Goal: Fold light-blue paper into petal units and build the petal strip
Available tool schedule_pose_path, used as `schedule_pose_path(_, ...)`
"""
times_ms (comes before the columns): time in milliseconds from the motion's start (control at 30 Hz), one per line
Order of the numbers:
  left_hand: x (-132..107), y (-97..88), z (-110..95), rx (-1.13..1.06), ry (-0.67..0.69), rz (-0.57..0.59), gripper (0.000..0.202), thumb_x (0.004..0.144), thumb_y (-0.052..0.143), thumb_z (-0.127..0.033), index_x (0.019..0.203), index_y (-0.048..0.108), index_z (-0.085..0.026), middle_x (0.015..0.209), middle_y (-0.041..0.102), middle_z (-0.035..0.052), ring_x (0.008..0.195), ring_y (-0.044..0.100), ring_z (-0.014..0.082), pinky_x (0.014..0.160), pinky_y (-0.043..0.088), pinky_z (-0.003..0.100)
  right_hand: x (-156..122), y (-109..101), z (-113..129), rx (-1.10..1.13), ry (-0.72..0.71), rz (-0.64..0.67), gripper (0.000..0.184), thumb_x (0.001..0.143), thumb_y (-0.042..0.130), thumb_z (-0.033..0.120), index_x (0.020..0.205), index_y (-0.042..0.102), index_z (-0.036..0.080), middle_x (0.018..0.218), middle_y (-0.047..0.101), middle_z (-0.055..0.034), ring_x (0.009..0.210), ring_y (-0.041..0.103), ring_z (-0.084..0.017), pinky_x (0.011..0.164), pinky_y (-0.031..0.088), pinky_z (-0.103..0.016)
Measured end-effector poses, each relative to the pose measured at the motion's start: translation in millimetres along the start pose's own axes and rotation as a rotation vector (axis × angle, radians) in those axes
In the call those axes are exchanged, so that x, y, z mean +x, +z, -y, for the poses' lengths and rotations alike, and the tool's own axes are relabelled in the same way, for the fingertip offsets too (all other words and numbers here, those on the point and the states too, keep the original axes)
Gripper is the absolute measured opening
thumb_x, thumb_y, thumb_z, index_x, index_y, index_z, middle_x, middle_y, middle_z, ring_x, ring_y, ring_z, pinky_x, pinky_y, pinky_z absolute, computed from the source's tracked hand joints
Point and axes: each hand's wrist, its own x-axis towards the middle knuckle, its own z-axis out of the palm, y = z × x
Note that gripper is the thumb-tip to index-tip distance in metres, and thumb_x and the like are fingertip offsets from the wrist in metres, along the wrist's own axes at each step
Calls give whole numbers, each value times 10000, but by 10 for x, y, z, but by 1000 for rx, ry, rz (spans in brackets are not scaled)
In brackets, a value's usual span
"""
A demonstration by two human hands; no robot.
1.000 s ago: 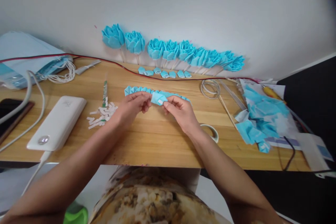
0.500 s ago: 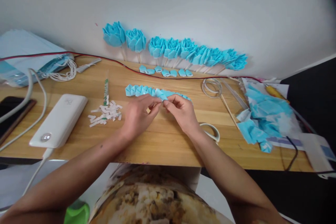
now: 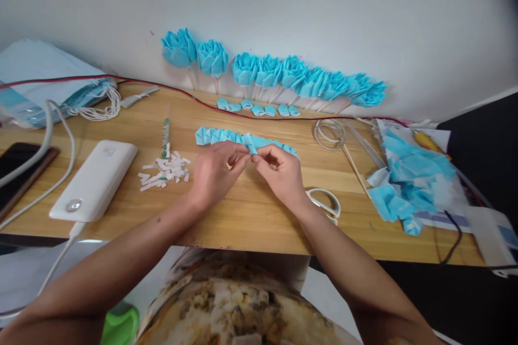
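Observation:
Between my fingertips is a small blue folded petal (image 3: 251,144), of thin fabric or paper. My left hand (image 3: 216,170) pinches it from the left side, and my right hand (image 3: 280,170) pinches it from the right. Just behind my hands, a row of similar blue folded petals (image 3: 218,136) lies on the wooden table, partly hidden by my fingers. Farther back lies a looser line of small blue folded pieces (image 3: 258,110). Beside my right wrist, the pale handles of scissors (image 3: 329,202) show; their blades are hidden under my forearm.
Several blue flowers on sticks (image 3: 269,71) lean against the wall. A white power bank (image 3: 95,180), a phone (image 3: 24,172) and a heap of white strips (image 3: 168,168) lie to the left. Rolls of tape (image 3: 329,135), a stick (image 3: 356,171) and crumpled blue material (image 3: 418,167) lie to the right.
The blue petal between my fingertips now stands more upright, its tip turned a little. Both hands stay pinched close together. The whole view has shifted slightly.

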Motion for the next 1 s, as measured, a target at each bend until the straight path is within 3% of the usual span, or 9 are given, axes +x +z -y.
schedule_pose_path(433,11,-2,-23,-91,-85,15,151,847,582,-211,807,727,-195,588,563,-26,553,464,116,595,366,261,-13,2,-12,-29,-67,-2,99,830,616,252,735,624,223,671,629,25,621,545,-125,623,436,-273)
schedule_pose_path(600,29,-8,-42,-222,-196,36,114,822,595,-209,777,698,-190,562,530,-51,515,412,94,546,337,242,7,2,-11,32,13,11,113,813,626,277,717,610,219,668,624,25,597,515,-115,586,410,-267)
schedule_pose_path(1000,46,-39,-77,-273,-222,43,98,789,598,-222,708,646,-191,530,489,-52,501,392,96,520,312,245,51,-10,-36,143,129,19,134,766,640,315,690,603,211,635,567,35,589,471,-107,586,385,-268)
